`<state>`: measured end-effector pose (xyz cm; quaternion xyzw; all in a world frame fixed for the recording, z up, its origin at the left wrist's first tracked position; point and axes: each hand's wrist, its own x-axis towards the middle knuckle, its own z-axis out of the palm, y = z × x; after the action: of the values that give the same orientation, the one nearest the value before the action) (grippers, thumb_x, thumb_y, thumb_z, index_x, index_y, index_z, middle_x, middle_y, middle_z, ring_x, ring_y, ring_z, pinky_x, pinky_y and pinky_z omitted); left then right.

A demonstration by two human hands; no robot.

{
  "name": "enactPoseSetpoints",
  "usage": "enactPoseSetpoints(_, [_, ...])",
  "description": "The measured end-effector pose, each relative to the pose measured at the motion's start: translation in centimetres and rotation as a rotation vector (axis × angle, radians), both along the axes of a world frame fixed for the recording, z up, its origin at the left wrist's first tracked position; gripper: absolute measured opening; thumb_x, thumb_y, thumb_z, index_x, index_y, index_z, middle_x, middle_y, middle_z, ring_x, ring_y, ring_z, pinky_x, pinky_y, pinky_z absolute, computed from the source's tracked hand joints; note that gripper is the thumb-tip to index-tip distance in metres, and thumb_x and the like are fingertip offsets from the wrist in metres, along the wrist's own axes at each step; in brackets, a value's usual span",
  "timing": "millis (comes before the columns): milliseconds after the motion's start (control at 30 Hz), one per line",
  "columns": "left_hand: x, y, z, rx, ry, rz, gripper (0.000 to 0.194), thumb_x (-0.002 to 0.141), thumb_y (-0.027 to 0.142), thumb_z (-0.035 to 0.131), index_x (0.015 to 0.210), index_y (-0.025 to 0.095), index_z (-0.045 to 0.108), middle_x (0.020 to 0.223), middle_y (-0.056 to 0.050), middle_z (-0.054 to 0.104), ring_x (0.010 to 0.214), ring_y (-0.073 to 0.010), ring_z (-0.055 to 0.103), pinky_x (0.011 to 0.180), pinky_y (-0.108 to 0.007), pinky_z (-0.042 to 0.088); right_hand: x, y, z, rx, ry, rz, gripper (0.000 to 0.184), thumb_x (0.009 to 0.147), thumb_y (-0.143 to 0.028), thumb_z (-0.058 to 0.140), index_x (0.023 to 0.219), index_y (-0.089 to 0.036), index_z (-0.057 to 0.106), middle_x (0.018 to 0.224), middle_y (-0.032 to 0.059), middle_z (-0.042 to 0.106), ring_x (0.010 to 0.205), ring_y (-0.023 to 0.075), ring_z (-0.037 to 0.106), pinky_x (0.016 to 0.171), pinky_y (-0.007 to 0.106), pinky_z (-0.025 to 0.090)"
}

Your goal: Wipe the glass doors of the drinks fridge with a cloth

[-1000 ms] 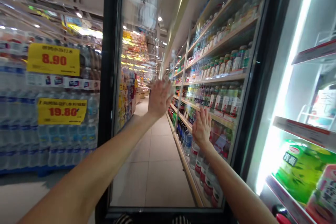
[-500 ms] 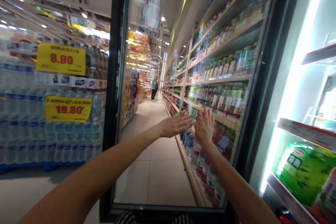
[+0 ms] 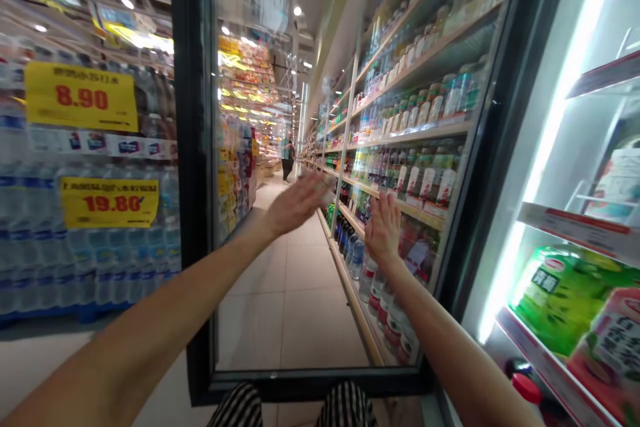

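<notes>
A glass cooler door [image 3: 300, 323] with a black frame [image 3: 197, 167] stands swung out in front of me. My left hand [image 3: 300, 203] is over the pane, tilted, its fingers stretched out and slightly blurred. By its fingertips is a pale patch, perhaps a reflection; I cannot make out what it is. Lower and to the right, my right hand [image 3: 384, 230] appears to lie flat against the glass, fingers up and extended, holding nothing visible. Behind the pane, shelves of bottles [image 3: 425, 183] line the right side of an aisle.
At right, the lit cooler holds a green package [image 3: 575, 297] and a pink package [image 3: 613, 353] on a shelf, with a red-capped bottle [image 3: 526, 388] below. Stacked water bottles [image 3: 115, 247] with yellow price signs [image 3: 83, 97] stand left. A person [image 3: 287, 159] is far down the aisle.
My left hand has moved up and left, away from my right hand. My right hand stays near the same spot on the glass. The view has shifted slightly.
</notes>
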<state>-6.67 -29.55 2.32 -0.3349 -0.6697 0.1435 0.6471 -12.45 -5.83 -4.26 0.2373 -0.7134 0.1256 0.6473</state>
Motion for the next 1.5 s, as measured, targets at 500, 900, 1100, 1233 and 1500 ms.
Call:
enactPoseSetpoints(500, [0.8, -1.7, -1.8, 0.372, 0.043, 0.086, 0.046, 0.089, 0.022, 0.042, 0.132, 0.008, 0.031, 0.149, -0.014, 0.012, 0.137, -0.0269, 0.006, 0.11, -0.049, 0.023, 0.0, -0.3, -0.2, -0.035, 0.033, -0.001, 0.057, 0.084, -0.016, 0.035, 0.14, -0.016, 0.025, 0.144, 0.0127, 0.032, 0.138, 0.0215, 0.012, 0.109, 0.048, 0.021])
enactPoseSetpoints(900, [0.8, -1.3, -3.6, 0.097, -0.056, 0.049, 0.049, 0.088, 0.017, 0.042, 0.134, 0.012, 0.029, 0.146, -0.013, 0.024, 0.137, -0.0238, 0.011, 0.11, -0.046, 0.026, 0.5, -0.2, -0.5, -0.011, -0.058, -0.029, 0.057, 0.084, -0.017, 0.034, 0.14, -0.015, 0.024, 0.146, 0.0116, 0.027, 0.139, 0.0221, 0.009, 0.109, 0.049, 0.02])
enactPoseSetpoints(1100, [0.6, -1.8, -4.4, -0.12, -0.141, 0.071, 0.054, 0.086, 0.02, 0.046, 0.136, 0.021, 0.027, 0.142, -0.01, 0.033, 0.136, -0.0218, 0.018, 0.108, -0.041, 0.031, 1.4, -0.1, -2.1, 0.081, -0.043, -0.019, 0.056, 0.083, -0.016, 0.036, 0.139, -0.016, 0.026, 0.142, 0.0121, 0.034, 0.138, 0.0211, 0.014, 0.109, 0.048, 0.02])
enactPoseSetpoints(1233, [1.1, -2.6, -4.1, 0.162, -0.059, 0.061, 0.056, 0.085, 0.022, 0.048, 0.137, 0.017, 0.027, 0.146, -0.014, 0.022, 0.137, -0.0252, 0.013, 0.109, -0.045, 0.027, 2.3, -0.3, -3.0, 0.097, -0.042, 0.021, 0.058, 0.082, -0.013, 0.037, 0.139, -0.018, 0.025, 0.143, 0.0107, 0.034, 0.138, 0.0211, 0.015, 0.11, 0.049, 0.019])
enactPoseSetpoints(1500, [1.4, -2.8, -6.6, -0.097, -0.192, 0.077, 0.053, 0.085, 0.019, 0.045, 0.136, 0.02, 0.03, 0.141, -0.008, 0.036, 0.135, -0.0215, 0.022, 0.109, -0.04, 0.028, 3.3, -1.1, -4.1, 0.224, -0.133, 0.066, 0.056, 0.079, -0.013, 0.04, 0.134, -0.015, 0.035, 0.142, 0.0102, 0.035, 0.138, 0.0209, 0.013, 0.111, 0.048, 0.018])
